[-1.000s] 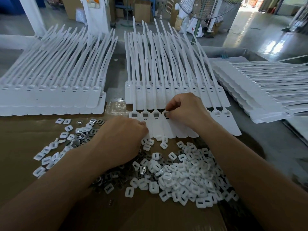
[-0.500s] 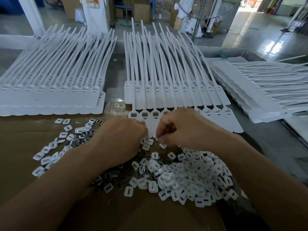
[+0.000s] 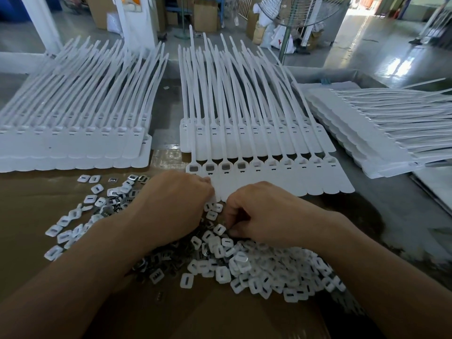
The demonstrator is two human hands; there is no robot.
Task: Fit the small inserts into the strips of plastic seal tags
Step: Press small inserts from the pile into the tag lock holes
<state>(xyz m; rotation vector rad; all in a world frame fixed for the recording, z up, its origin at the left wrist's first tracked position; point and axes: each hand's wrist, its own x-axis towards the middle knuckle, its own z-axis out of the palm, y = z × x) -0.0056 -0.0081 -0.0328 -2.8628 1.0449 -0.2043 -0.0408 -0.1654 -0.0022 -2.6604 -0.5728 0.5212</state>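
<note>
The strip (image 3: 281, 184) just ahead is apparently steadied by the curled left hand (image 3: 176, 204), grip hidden, while inserts (image 3: 256, 267) beneath the right hand (image 3: 266, 214) are pinched for fitting.

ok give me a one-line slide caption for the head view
Left hand at the near strip of seal tags, right hand curled over the pile of inserts.
</note>
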